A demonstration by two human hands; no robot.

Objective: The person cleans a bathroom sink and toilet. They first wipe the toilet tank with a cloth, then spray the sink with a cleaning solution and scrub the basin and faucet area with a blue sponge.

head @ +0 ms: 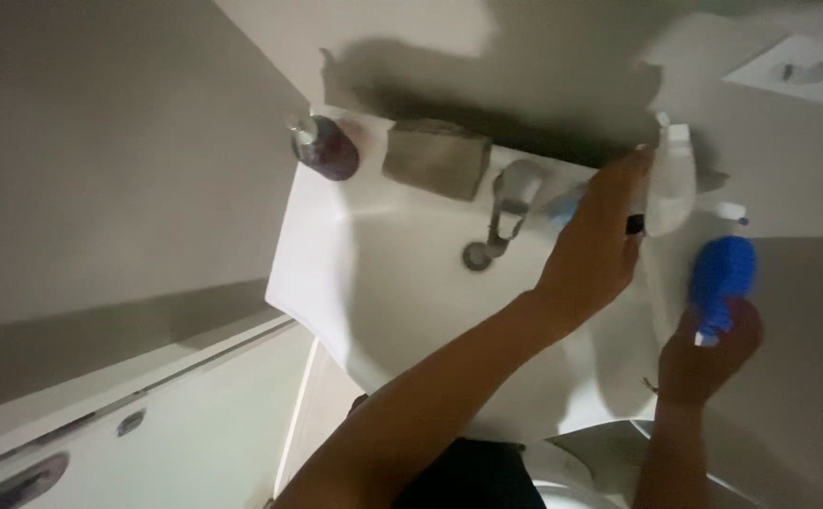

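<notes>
I look down on a white washbasin (336, 254). My left hand (590, 250) reaches across the basin to its back right corner, fingers wrapped against the side of a white plastic bottle (672, 179) that stands on the rim. My right hand (708, 353), at the basin's right edge, grips a blue bottle-shaped object (724, 273) from below. A small pale blue item (562, 203) is partly hidden behind my left hand.
A chrome tap (510, 203) and drain (476, 255) sit mid-basin. On the back rim stand a dark purple pump bottle (325, 146) and a brown block (437, 158). A white cabinet (147, 424) is at lower left, a wall plate (798, 71) at upper right.
</notes>
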